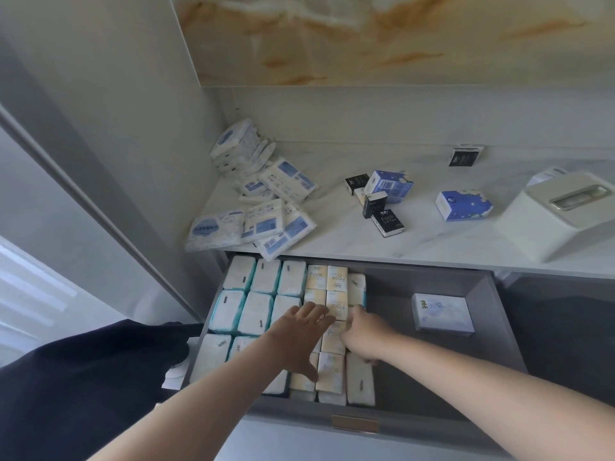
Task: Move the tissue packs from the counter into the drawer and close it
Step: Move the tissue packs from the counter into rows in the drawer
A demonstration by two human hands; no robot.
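The desk is white marble with faint grey veins, below a cream wall panel streaked orange-brown. At its left edge lie white packs with blue labels, and toward the middle small black packs and blue-and-white boxes. The grey drawer holds white packs with teal ends, pale yellow packs printed "Face", and a white and pale-blue box.

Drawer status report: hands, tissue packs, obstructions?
Left hand flat over white teal-edged packs; right hand at pale yellow tissue pack, grip unclear. Grey drawer open; white-and-blue tissue packs on white marble counter. Only hands block closing.
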